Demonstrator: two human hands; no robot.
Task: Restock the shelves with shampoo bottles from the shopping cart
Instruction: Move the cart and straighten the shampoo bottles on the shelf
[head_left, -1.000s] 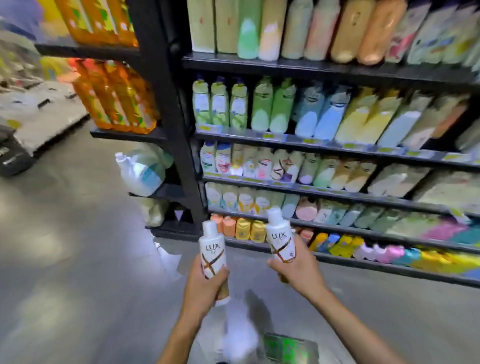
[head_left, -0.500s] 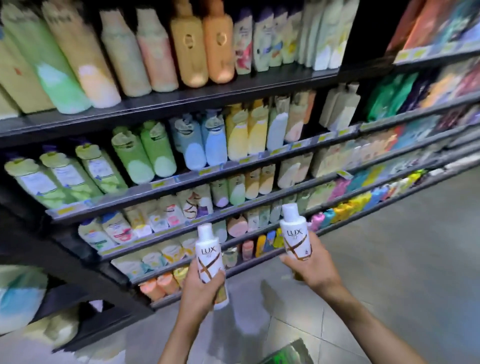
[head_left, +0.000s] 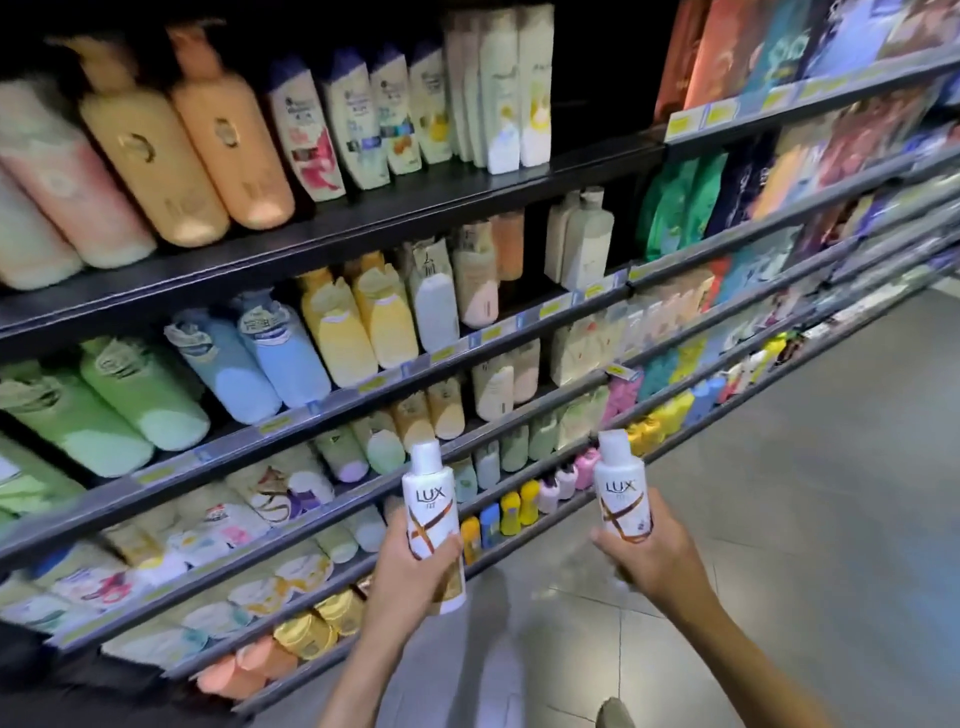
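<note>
White plastic, 2 LUX shampoo bottles, upright: left bottle (head_left: 428, 499) gripped round its lower half by the left hand (head_left: 405, 571), right bottle (head_left: 621, 493) likewise by the right hand (head_left: 654, 556), both held before the shelves (head_left: 363, 223); best shelved 1 at a time, label outward, beside matching stock.

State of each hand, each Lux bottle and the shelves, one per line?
left Lux bottle: upright, capped, held off shelf
right Lux bottle: upright, capped, held off shelf
left hand: grips left Lux bottle
right hand: grips right Lux bottle
shelves: stocked with bottles
</note>
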